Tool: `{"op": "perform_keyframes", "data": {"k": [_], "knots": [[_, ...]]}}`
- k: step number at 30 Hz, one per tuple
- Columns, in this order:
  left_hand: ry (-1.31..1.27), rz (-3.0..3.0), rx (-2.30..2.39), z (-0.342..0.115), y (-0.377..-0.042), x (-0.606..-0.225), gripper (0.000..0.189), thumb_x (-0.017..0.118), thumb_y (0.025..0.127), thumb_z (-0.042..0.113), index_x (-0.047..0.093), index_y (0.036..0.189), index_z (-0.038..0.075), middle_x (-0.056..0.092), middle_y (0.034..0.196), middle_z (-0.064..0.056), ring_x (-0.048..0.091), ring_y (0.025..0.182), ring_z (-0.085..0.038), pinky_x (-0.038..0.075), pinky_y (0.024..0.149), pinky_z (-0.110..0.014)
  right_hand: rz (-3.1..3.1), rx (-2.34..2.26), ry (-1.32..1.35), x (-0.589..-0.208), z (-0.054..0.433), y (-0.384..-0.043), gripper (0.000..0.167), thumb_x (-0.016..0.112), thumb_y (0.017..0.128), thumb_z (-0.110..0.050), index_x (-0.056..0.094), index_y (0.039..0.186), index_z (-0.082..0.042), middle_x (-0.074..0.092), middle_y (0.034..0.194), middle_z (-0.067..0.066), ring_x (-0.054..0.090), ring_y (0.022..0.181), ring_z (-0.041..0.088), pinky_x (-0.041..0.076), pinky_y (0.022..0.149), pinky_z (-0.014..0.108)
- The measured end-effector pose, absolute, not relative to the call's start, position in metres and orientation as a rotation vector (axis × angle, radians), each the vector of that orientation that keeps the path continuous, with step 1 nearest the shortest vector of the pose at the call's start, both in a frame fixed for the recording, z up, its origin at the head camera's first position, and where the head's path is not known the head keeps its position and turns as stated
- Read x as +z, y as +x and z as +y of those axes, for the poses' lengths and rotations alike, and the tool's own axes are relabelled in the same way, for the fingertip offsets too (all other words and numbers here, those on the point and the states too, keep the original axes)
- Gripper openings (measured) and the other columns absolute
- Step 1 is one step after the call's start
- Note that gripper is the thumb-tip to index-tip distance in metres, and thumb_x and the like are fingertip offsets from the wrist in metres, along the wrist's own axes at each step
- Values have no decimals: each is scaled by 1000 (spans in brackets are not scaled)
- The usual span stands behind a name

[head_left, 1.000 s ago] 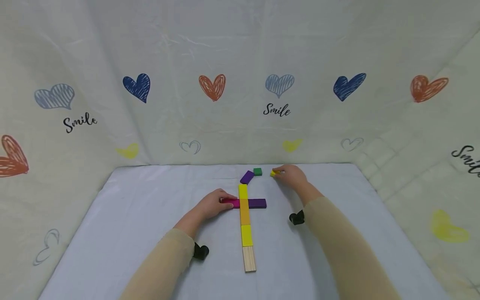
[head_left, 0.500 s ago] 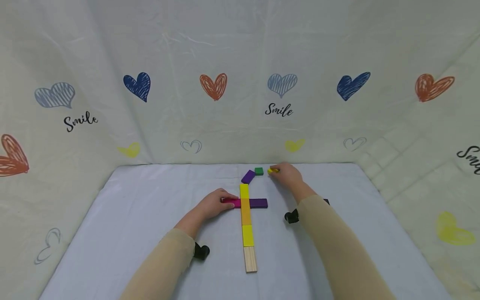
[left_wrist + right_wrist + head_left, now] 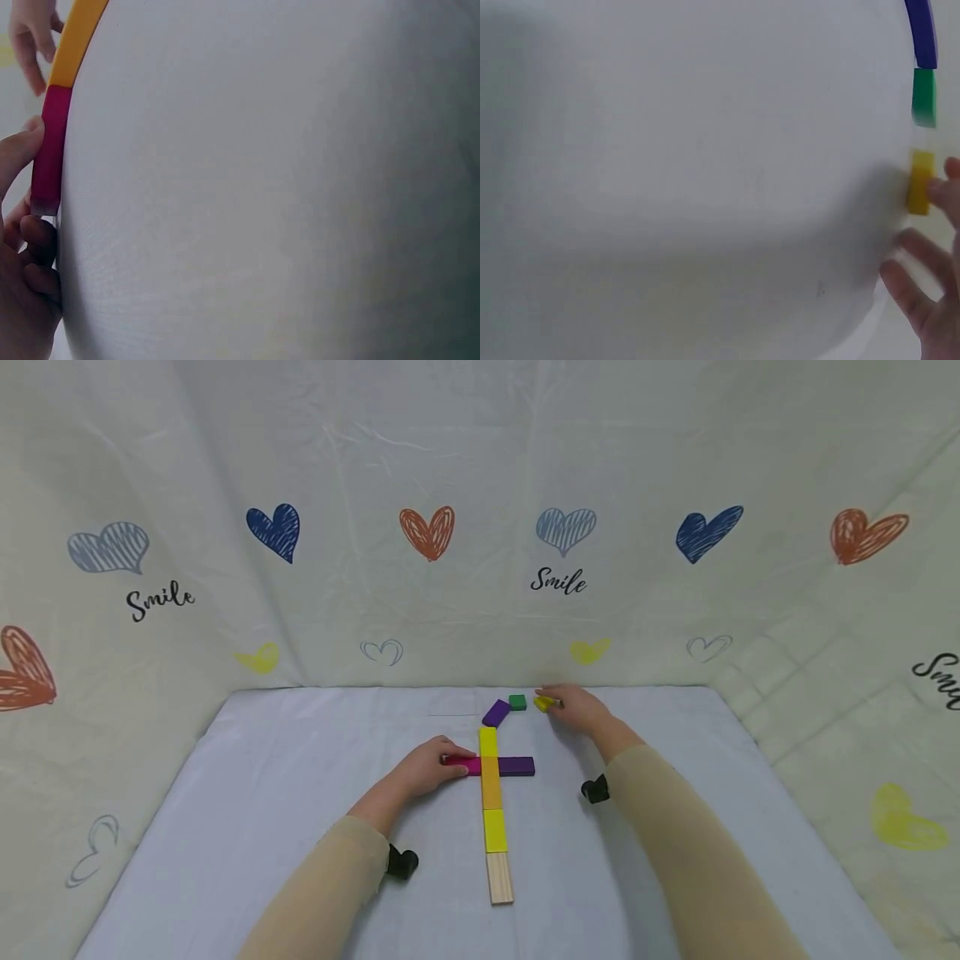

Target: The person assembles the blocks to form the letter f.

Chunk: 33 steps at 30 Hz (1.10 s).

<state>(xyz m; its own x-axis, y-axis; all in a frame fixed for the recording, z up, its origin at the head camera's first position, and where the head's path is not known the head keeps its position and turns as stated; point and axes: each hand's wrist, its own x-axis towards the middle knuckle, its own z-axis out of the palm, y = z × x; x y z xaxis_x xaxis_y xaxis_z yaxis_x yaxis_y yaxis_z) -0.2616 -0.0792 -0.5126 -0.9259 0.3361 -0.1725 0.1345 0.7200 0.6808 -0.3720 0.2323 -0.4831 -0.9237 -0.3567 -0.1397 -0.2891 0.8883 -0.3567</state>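
At the left arm of a cross of flat blocks, my left hand (image 3: 426, 766) holds the magenta block (image 3: 471, 766) between thumb and fingers. That magenta block (image 3: 52, 142) butts against an orange block (image 3: 75, 45) in the left wrist view. Toward the table's far edge, my right hand (image 3: 579, 708) pinches a small yellow block (image 3: 544, 702), its thumb right at the block's near side. A gap separates this yellow block (image 3: 920, 182) from a green block (image 3: 924, 97) to its left. The green block's other end is near a slanted purple block (image 3: 496, 713).
Below the slanted block runs a column: a yellow block (image 3: 487, 741), an orange block (image 3: 491, 782), another yellow block (image 3: 494, 831) and a bare wood block (image 3: 499, 878). A dark purple block (image 3: 516, 766) forms the right arm. A heart-printed cloth (image 3: 480, 610) hangs behind.
My right hand has shifted slightly left with the yellow block, bringing it nearer the green one, and the block has turned a little. The left hand stays on the magenta block.
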Motion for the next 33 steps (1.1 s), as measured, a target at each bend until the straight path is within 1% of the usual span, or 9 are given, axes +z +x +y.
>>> {"op": "perform_keyframes", "data": {"k": [5, 8, 13, 18, 22, 26, 33], "knots": [[389, 2651, 1015, -80, -261, -513, 29, 69, 94, 34, 71, 123, 33, 60, 113, 4, 54, 106, -18, 46, 99, -40, 2857, -485, -522, -481, 227, -369, 41, 50, 101, -5, 56, 141, -9, 51, 145, 15, 40, 138, 37, 31, 113, 51], [409, 2663, 1004, -80, -261, -514, 29, 69, 94, 34, 71, 123, 33, 60, 114, 5, 54, 106, -18, 46, 99, -39, 2877, -470, -478, -481, 226, -368, 38, 50, 101, -6, 57, 139, -6, 54, 141, 17, 44, 135, 37, 33, 112, 50], [410, 2668, 1001, -80, -261, -514, 29, 68, 94, 35, 71, 123, 33, 60, 114, 5, 54, 106, -18, 46, 99, -39, 2889, -473, -402, -483, 225, -369, 38, 54, 101, -15, 58, 138, -8, 55, 134, 17, 49, 126, 36, 37, 109, 50], [403, 2666, 999, -80, -260, -513, 29, 69, 94, 35, 71, 123, 33, 60, 114, 5, 54, 106, -18, 46, 99, -39, 2848, -575, -311, -485, 227, -369, 40, 55, 101, -20, 57, 140, -12, 51, 136, 18, 47, 126, 37, 36, 109, 52], [402, 2669, 993, -79, -260, -513, 29, 69, 94, 35, 71, 122, 33, 60, 114, 5, 54, 106, -18, 46, 99, -39, 2831, -618, -289, -486, 229, -368, 42, 54, 101, -20, 55, 142, -11, 50, 140, 19, 45, 128, 37, 34, 110, 52], [393, 2667, 994, -79, -260, -513, 29, 70, 93, 34, 71, 122, 33, 60, 115, 5, 54, 107, -18, 46, 99, -39, 2833, -625, -303, -486, 229, -368, 43, 54, 101, -19, 54, 142, -8, 50, 141, 20, 44, 130, 37, 33, 111, 51], [393, 2661, 997, -79, -260, -514, 29, 69, 94, 35, 71, 123, 33, 60, 115, 4, 54, 107, -19, 46, 99, -39, 2835, -615, -284, -485, 225, -366, 42, 54, 101, -21, 55, 142, -8, 51, 139, 20, 48, 125, 35, 36, 109, 50]]}}
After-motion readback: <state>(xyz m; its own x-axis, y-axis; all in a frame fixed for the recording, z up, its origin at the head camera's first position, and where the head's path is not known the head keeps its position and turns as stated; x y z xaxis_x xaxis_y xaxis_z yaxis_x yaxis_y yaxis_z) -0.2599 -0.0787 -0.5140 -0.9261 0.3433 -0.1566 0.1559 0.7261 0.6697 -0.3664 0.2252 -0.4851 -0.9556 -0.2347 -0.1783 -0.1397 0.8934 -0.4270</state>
